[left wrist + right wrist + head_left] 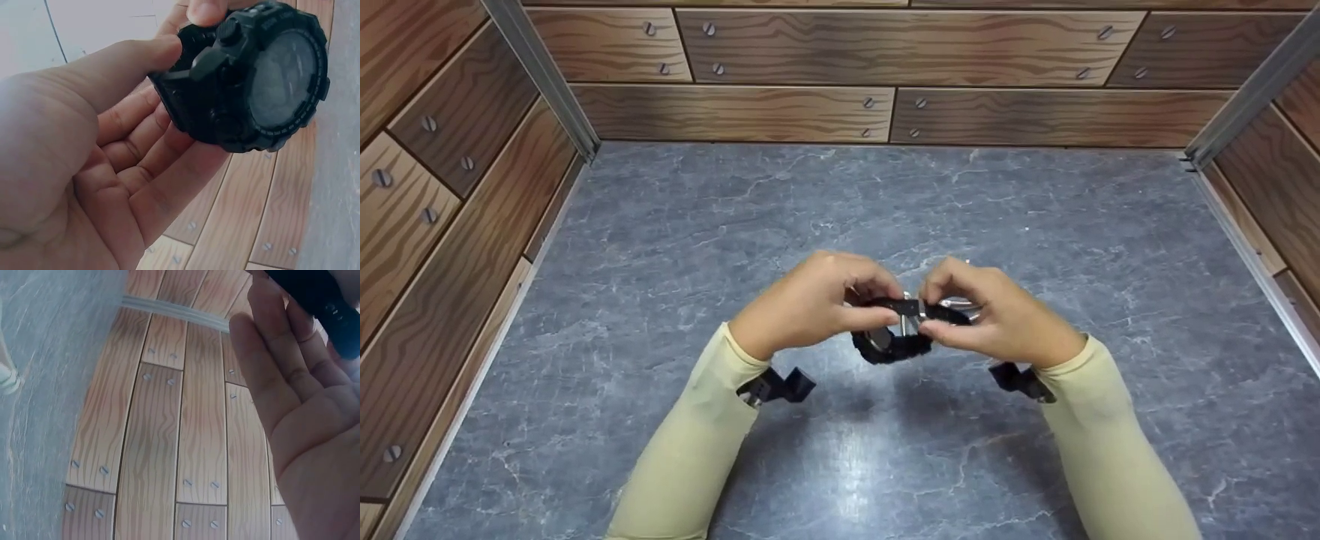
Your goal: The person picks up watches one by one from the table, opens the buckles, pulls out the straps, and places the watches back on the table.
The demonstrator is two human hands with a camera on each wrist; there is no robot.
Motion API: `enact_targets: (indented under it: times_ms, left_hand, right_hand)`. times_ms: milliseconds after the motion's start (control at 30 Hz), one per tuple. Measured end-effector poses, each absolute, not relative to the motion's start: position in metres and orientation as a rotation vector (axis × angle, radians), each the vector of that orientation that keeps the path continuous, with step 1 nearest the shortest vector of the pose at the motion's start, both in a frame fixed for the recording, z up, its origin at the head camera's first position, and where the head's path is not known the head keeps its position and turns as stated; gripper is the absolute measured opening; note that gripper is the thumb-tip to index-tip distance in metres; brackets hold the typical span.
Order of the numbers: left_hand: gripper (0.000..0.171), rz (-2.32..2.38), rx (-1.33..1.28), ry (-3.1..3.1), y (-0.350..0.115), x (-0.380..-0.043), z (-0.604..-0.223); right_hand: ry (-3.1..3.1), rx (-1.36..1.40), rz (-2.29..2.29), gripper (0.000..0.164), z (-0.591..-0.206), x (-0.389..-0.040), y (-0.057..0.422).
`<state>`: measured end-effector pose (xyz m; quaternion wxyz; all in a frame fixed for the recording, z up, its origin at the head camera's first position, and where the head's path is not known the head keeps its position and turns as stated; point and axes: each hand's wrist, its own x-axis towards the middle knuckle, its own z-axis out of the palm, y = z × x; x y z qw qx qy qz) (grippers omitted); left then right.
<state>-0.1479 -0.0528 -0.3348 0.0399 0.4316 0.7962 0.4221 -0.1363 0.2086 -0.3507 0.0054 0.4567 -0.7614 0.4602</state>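
A black wristwatch [236,79] with a round dial and a ridged case is held up between both hands over the table. My left hand [829,304] pinches its strap [898,306] between thumb and fingers, and the dial faces away from the palm in the left wrist view. My right hand [990,315] pinches the strap's other end, close to a small silver-coloured piece by the left fingertips. In the head view the watch case [879,339] hangs below the fingers. The right wrist view shows only a dark part of the strap [334,315] above the right palm.
A shiny, pale curved object [960,304] shows behind the right fingers, mostly hidden. The grey marbled table [840,202] is bordered by wood-patterned walls [907,45] with metal corner posts. Dark camera mounts [791,385] stick out from under both sleeves.
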Motion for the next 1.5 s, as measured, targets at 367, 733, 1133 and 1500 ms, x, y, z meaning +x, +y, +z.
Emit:
enact_targets:
  times_ms: [367,733,1133,1500]
  left_hand:
    - [0.017,1.235,1.317,2.455,-0.048,-0.146,-0.337]
    - [0.015,1.374,1.212,2.443,-0.062,-0.150,-0.334]
    - [0.015,1.420,1.138,2.487,-0.064,-0.153,-0.334]
    - [0.027,1.338,1.190,2.571,-0.048,-0.149,-0.340]
  right_hand:
    - [-2.340,1.561,1.222,0.026,-0.350,-0.136,0.210]
    - [-2.293,1.423,1.312,0.025,-0.348,-0.137,0.214]
    - [-2.281,1.281,1.326,0.031,-0.342,-0.135,0.217]
    - [-2.254,1.280,1.308,0.028,-0.345,-0.135,0.211]
